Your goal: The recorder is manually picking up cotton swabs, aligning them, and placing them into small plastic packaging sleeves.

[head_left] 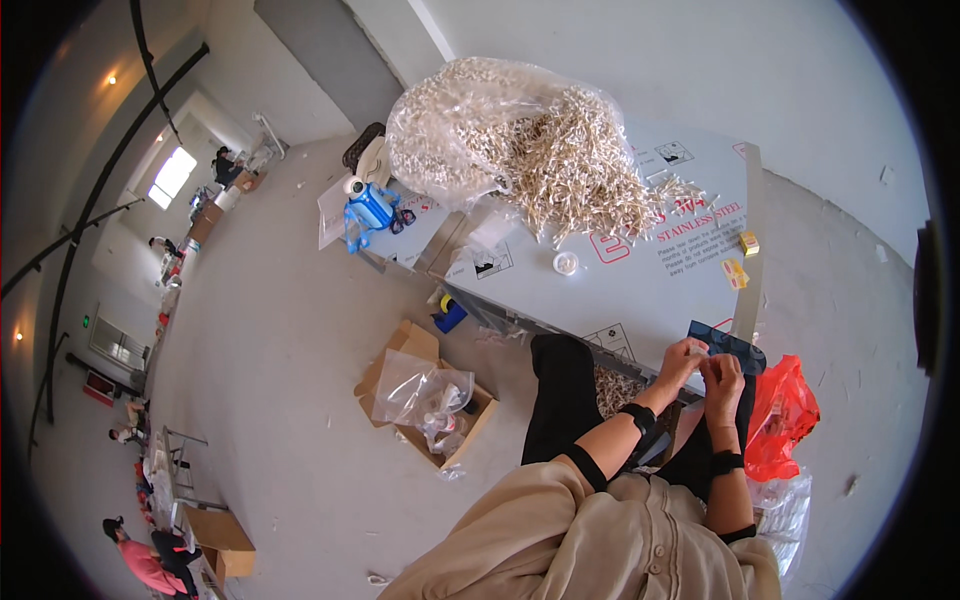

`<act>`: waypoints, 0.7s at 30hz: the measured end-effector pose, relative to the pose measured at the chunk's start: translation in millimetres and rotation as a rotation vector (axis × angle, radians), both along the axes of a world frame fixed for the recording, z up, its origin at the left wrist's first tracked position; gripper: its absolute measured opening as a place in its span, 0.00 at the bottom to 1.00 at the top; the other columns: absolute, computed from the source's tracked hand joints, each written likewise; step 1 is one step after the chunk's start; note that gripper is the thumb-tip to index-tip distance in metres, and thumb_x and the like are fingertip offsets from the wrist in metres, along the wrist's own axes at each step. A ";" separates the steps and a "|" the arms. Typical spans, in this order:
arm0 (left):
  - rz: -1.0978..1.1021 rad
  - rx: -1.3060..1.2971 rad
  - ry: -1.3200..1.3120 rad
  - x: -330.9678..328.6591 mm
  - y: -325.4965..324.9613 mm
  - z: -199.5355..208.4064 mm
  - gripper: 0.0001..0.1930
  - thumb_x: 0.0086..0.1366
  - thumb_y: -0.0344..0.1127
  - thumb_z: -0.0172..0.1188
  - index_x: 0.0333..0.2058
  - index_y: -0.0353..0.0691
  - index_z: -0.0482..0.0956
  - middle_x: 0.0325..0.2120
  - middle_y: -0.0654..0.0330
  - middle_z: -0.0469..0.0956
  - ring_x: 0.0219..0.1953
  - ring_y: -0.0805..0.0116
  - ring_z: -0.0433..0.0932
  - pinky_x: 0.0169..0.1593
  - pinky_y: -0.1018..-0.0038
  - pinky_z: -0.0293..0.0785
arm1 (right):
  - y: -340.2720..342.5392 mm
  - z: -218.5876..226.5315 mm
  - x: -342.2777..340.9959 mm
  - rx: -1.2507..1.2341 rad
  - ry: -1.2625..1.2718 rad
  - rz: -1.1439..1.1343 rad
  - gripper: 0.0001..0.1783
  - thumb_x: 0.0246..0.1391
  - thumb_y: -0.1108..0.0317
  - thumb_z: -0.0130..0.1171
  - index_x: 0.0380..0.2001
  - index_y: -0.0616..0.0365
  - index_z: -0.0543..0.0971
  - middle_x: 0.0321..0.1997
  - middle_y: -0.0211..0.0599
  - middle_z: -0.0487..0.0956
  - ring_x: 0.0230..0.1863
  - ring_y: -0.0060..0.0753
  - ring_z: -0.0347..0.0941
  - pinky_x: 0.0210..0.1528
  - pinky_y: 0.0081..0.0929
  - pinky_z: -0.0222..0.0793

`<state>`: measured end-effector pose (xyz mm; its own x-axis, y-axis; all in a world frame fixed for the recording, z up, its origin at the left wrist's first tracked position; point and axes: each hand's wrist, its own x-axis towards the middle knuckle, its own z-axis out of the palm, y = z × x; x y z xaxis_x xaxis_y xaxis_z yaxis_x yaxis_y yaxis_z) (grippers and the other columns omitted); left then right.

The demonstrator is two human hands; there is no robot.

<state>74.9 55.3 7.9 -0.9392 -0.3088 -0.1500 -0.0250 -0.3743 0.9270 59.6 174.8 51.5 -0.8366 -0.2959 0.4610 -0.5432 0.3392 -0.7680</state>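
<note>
My left hand (pixel 682 360) and my right hand (pixel 722 383) are close together at the table's near right edge. Both have fingers bent and pressed together in a pinch. Something small and pale seems to lie between the fingertips, too small to make out. Just beyond them a dark blue patterned sheet or pouch (pixel 738 347) lies over the edge. A large loose heap of cotton swabs (pixel 570 165) spills across the table from a clear plastic bag (pixel 440 110). A small round white tub (pixel 566 263) stands in front of the heap.
Two small yellow packets, one a box (pixel 749 243), lie by the table's right edge. A red plastic bag (pixel 782 415) hangs at my right. On the floor to the left are a cardboard box (pixel 482 412) and a blue tape dispenser (pixel 450 316). A blue bottle (pixel 372 208) stands farther back.
</note>
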 end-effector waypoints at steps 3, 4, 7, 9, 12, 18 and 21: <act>-0.008 -0.050 -0.013 1.1 -1.0 3.6 0.09 0.57 0.29 0.60 0.36 0.34 0.79 0.31 0.64 0.77 0.33 0.77 0.75 0.39 0.80 0.73 | 3.3 -3.9 -4.0 0.002 -0.019 -0.014 0.09 0.48 0.78 0.63 0.24 0.63 0.72 0.22 0.37 0.70 0.21 0.28 0.67 0.23 0.25 0.63; -0.029 -0.131 -0.015 1.9 -2.7 4.8 0.09 0.56 0.30 0.60 0.36 0.34 0.79 0.31 0.64 0.77 0.33 0.77 0.76 0.40 0.80 0.73 | 4.5 -6.1 -3.0 0.004 -0.025 -0.018 0.09 0.48 0.78 0.63 0.24 0.63 0.72 0.22 0.37 0.70 0.21 0.28 0.67 0.23 0.25 0.63; -0.082 -0.056 0.050 1.7 -8.9 9.1 0.10 0.60 0.34 0.61 0.38 0.33 0.79 0.31 0.65 0.77 0.35 0.78 0.76 0.41 0.81 0.74 | 3.9 -2.5 -7.2 0.010 -0.013 0.014 0.09 0.49 0.78 0.62 0.23 0.63 0.70 0.22 0.36 0.69 0.19 0.25 0.66 0.22 0.22 0.63; -0.142 -0.082 0.092 9.8 -12.0 19.4 0.11 0.62 0.33 0.61 0.39 0.33 0.80 0.32 0.65 0.78 0.36 0.78 0.76 0.41 0.81 0.74 | 9.3 0.8 -9.7 -0.072 -0.131 0.075 0.10 0.49 0.80 0.61 0.22 0.61 0.70 0.22 0.31 0.69 0.19 0.21 0.66 0.22 0.20 0.62; -0.249 -0.232 0.182 29.5 -25.4 39.6 0.10 0.64 0.31 0.59 0.41 0.32 0.80 0.33 0.65 0.79 0.36 0.78 0.76 0.41 0.80 0.74 | 20.9 17.4 -10.4 -0.110 -0.326 0.220 0.09 0.44 0.84 0.59 0.22 0.63 0.70 0.21 0.32 0.69 0.19 0.22 0.67 0.24 0.20 0.63; -0.249 -0.670 0.316 64.0 -27.1 64.3 0.07 0.59 0.26 0.63 0.37 0.35 0.81 0.30 0.57 0.80 0.33 0.70 0.79 0.37 0.76 0.74 | 38.9 41.8 18.4 -0.051 -0.452 0.352 0.07 0.47 0.82 0.57 0.24 0.62 0.70 0.19 0.28 0.69 0.21 0.18 0.66 0.24 0.19 0.62; -0.185 -0.775 0.524 72.1 -30.2 82.6 0.09 0.55 0.26 0.66 0.36 0.36 0.80 0.32 0.59 0.78 0.34 0.72 0.78 0.38 0.76 0.74 | 45.8 56.7 32.4 -0.042 -0.506 0.320 0.06 0.51 0.77 0.58 0.24 0.62 0.70 0.19 0.28 0.68 0.22 0.17 0.64 0.24 0.20 0.61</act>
<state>147.0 25.1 90.4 -0.8730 0.0142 0.4876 0.4664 0.3170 0.8258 92.0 220.6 108.2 -0.8278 -0.5592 0.0448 -0.1762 0.1833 -0.9671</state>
